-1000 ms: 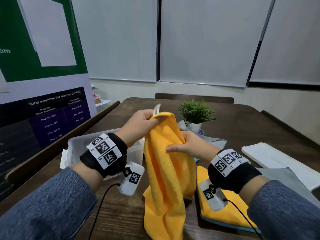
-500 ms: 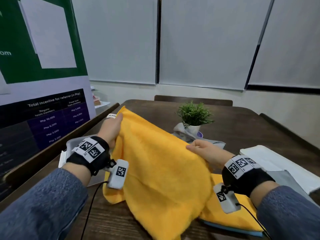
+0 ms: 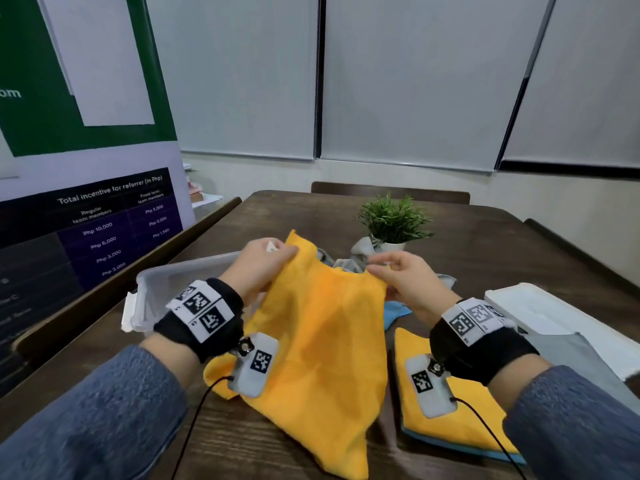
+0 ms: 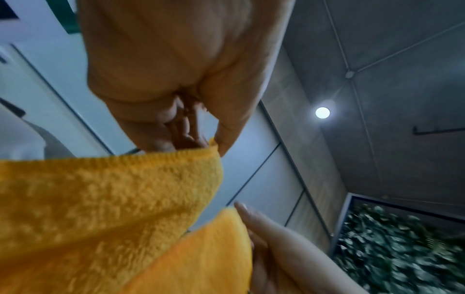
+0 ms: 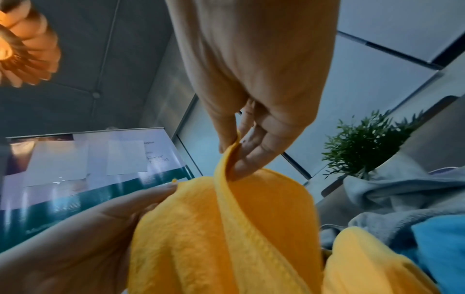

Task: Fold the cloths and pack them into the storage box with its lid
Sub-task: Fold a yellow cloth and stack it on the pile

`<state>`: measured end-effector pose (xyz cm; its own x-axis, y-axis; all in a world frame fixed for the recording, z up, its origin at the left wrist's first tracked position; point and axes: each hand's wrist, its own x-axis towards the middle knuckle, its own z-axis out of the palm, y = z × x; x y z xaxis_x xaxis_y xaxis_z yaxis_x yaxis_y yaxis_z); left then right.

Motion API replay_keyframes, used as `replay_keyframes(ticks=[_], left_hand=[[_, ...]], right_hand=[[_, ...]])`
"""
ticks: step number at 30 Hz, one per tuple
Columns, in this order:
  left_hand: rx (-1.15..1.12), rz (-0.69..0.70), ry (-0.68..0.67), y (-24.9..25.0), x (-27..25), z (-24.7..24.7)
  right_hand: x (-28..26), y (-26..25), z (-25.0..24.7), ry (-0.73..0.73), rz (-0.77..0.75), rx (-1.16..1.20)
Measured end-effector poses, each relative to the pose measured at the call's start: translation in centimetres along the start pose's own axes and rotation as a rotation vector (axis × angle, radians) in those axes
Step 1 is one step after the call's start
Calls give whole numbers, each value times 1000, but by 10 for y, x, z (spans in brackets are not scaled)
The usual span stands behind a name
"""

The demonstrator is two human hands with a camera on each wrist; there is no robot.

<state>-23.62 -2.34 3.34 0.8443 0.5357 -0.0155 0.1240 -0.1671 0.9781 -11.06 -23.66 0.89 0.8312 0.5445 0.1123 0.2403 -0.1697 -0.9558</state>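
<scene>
A yellow cloth [image 3: 322, 334] hangs spread between both hands above the dark wooden table [image 3: 485, 244]. My left hand [image 3: 263, 261] pinches its upper left corner [image 4: 211, 147], where a white label shows. My right hand [image 3: 398, 271] pinches the upper right edge [image 5: 226, 159] between thumb and fingers. The cloth's lower part trails onto the table near me. A clear plastic storage box [image 3: 166, 289] stands open at the left, behind my left wrist. Its white lid [image 3: 540, 313] lies at the right. A folded yellow cloth on a blue one [image 3: 460, 427] rests under my right wrist.
A small potted plant [image 3: 391, 220] stands mid-table, with crumpled grey cloth [image 3: 360, 251] and a bit of blue cloth [image 3: 394, 313] around it. A grey cloth [image 3: 575, 358] lies at the right by the lid. A printed banner [image 3: 86, 168] stands along the table's left side.
The cloth was bunched between close hands, then stretched wide to the left. Now both hands have come nearer together and hold the top edge up, and the cloth hangs flatter.
</scene>
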Motion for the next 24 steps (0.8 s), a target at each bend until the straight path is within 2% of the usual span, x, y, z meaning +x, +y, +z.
replay_keyframes(ticks=[3,6,13,17,21,24], left_hand=[[-12,48,-189,-1,-14,28],[-16,96,-261,-4,-21,44],[63,183,-263,-4,-26,60],[13,179,-284,-5,-25,62],[-31,151,-367,-4,-25,61],[-40,145,-295,-3,-17,56]], right_hand=[[-6,-13,12,46,-38,167],[-11,-23,17,49,-104,130],[-16,-24,21,36,-203,13],[-18,-23,17,13,-217,-22],[-16,-20,10,45,-229,-75],[-16,-22,1,25,-248,-79]])
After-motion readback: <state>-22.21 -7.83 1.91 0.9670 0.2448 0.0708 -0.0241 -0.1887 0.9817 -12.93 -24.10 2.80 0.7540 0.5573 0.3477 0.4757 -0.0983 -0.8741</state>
